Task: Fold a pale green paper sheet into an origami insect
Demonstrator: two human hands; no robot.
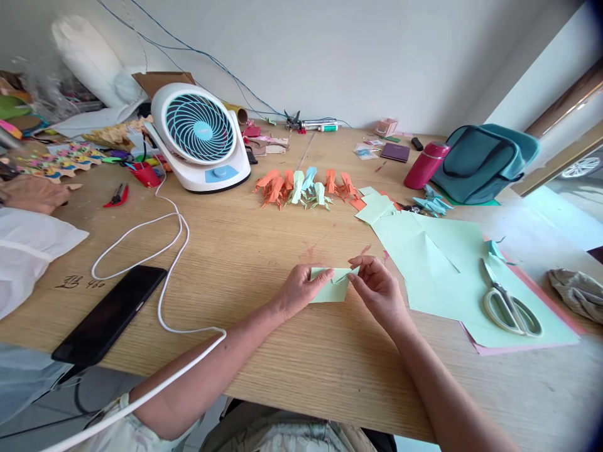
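While both forearms [433, 376] reach over it, table [245, 245]: wooden, its far side near a pale wall [358, 56].
Sheets [443, 314]: mint, overlapping, spread across the right, pink showing under the near edge.
Fan [200, 129]: white with a blue grille, standing toward the back left.
Bag [490, 166]: teal, at the back right, well apart from the fan.
Phone [110, 314]: black, lying near the table's front left edge.
Left hand [300, 290]: grip narrow, holding the left side of the paper [325, 295], thumb on top.
Right hand [379, 290]: grip narrow, thumb and finger pinching the paper's upper right corner.
Scissors [499, 292]: on the sheets, handles toward the front.
Paper: small, mint, between both hands at the table's front middle.
Bottle [426, 166]: deep pink, just left of the bag.
Figures [298, 188]: folded, orange, mint and light blue, in a row beyond the hands, well apart from them.
Red tool [117, 197]: left of the fan's base.
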